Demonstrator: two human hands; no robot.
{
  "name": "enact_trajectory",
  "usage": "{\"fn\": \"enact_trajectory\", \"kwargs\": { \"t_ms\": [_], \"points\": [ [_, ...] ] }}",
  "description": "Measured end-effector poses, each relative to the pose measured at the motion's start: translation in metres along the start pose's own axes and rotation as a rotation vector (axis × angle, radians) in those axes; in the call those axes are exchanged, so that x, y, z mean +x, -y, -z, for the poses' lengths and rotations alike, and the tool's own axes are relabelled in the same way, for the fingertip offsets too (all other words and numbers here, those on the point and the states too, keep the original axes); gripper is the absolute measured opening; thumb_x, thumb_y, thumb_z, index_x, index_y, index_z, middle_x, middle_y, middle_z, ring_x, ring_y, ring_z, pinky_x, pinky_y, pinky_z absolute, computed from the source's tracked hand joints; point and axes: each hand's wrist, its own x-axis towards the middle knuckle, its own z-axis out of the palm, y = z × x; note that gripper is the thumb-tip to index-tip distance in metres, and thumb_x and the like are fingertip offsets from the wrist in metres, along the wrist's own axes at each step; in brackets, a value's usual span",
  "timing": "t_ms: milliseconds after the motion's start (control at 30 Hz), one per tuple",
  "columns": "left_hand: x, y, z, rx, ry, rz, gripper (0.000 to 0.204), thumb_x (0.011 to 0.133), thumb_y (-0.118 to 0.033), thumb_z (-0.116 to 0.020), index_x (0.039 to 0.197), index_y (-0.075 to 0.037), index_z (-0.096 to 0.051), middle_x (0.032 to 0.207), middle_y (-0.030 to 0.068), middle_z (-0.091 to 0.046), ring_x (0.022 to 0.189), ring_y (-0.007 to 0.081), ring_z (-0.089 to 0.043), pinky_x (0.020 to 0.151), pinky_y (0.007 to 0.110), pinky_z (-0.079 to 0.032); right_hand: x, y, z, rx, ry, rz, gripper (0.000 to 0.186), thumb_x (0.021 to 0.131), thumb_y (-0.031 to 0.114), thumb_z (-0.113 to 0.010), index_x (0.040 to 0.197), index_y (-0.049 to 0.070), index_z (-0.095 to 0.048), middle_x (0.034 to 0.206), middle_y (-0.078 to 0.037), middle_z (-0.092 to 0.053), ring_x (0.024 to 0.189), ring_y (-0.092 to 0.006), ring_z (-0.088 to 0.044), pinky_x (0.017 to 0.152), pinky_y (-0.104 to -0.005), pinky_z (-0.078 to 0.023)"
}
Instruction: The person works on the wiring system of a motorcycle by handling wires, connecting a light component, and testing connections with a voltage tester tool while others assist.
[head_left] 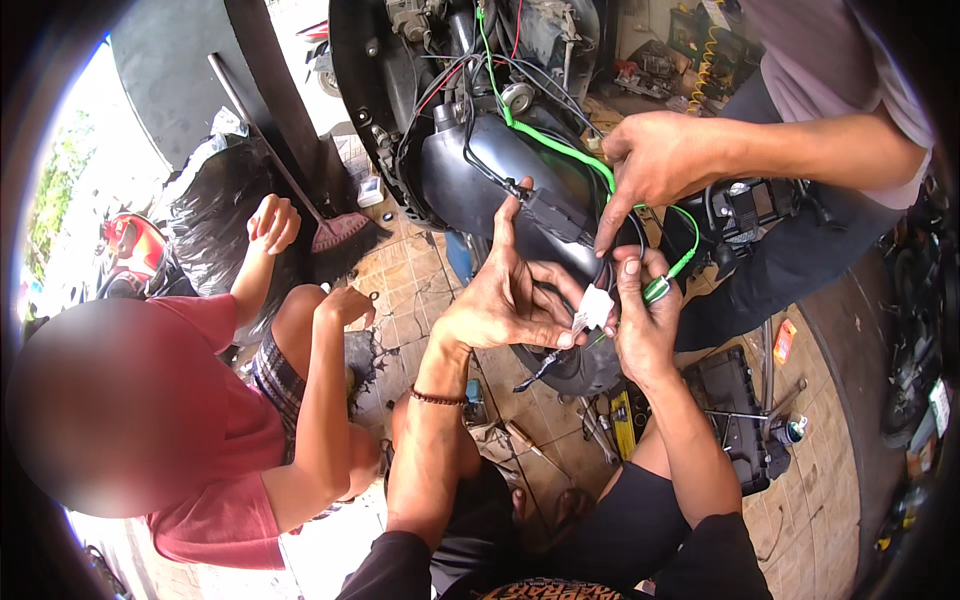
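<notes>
My left hand (515, 305) pinches a small white piece (594, 309), a label or plug, among the wires between thumb and fingers. Its raised index finger rests against a black rectangular module (560, 216) with leads. Close beside it, my right hand (648, 330) grips a green connector (656, 290) and the black wires near it. A thin green wire loops from the connector. A co-worker's hand (655, 165) reaches in from the right, its index finger pointing down at the wires, next to a thick green cable (560, 148).
A stripped scooter with a dark fender (465, 170) stands ahead. On the left sits a person in a red shirt (225, 430), near a broom (340, 230) and a black bag (215, 210). A black tool case (735, 410), a screwdriver (530, 442) and wrenches (598, 430) lie on the tiles.
</notes>
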Motion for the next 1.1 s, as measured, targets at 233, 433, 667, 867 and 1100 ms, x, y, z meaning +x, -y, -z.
{"fn": "enact_trajectory", "kwargs": {
  "t_ms": [233,433,667,867,1100],
  "points": [
    [-0.001,0.017,0.004,-0.241,0.025,-0.057,0.147,0.083,0.022,-0.08,0.167,-0.036,0.026,0.116,0.0256,-0.07,0.099,0.0399,-0.08,0.085,0.047,-0.068,0.001,0.001,0.01,0.097,0.022,-0.011,0.031,0.106,0.013,-0.072,0.13,0.008,-0.052,0.085,0.001,-0.063,0.056,-0.0036,-0.051,0.047,-0.0208,-0.039],
    [-0.001,0.024,0.009,-0.218,-0.001,-0.115,0.142,0.083,0.02,-0.08,0.168,-0.034,0.02,0.116,0.0265,-0.069,0.1,0.0406,-0.079,0.085,0.047,-0.068,-0.004,0.015,0.014,0.086,0.179,-0.063,0.047,0.101,0.005,-0.073,0.138,0.006,-0.045,0.093,-0.002,-0.066,0.064,-0.0042,-0.055,0.051,-0.0209,-0.042],
    [0.005,0.029,0.008,-0.284,-0.03,-0.175,0.139,0.084,0.019,-0.08,0.167,-0.036,0.017,0.119,0.0286,-0.067,0.102,0.0401,-0.078,0.085,0.047,-0.067,-0.006,0.021,0.014,0.076,0.365,0.047,0.048,0.101,-0.001,-0.068,0.141,0.003,-0.041,0.098,-0.01,-0.071,0.084,-0.0188,-0.073,0.077,-0.0315,-0.058],
    [0.004,0.026,0.009,-0.25,-0.075,-0.203,0.136,0.082,0.019,-0.081,0.166,-0.027,0.015,0.119,0.0281,-0.067,0.101,0.0391,-0.078,0.084,0.046,-0.068,-0.004,0.025,0.013,-0.033,0.32,0.044,0.047,0.1,0.0,-0.068,0.14,0.003,-0.043,0.094,-0.006,-0.068,0.074,-0.0128,-0.066,0.067,-0.027,-0.053],
    [0.003,0.015,0.006,-0.268,-0.155,-0.168,0.131,0.082,0.018,-0.081,0.165,-0.021,0.013,0.12,0.029,-0.064,0.096,0.0386,-0.078,0.082,0.047,-0.069,0.005,0.007,0.016,-0.035,0.075,0.136,0.042,0.103,0.006,-0.069,0.137,0.003,-0.044,0.085,0.002,-0.056,0.056,-0.003,-0.043,0.05,-0.0211,-0.034]
  ]
}}
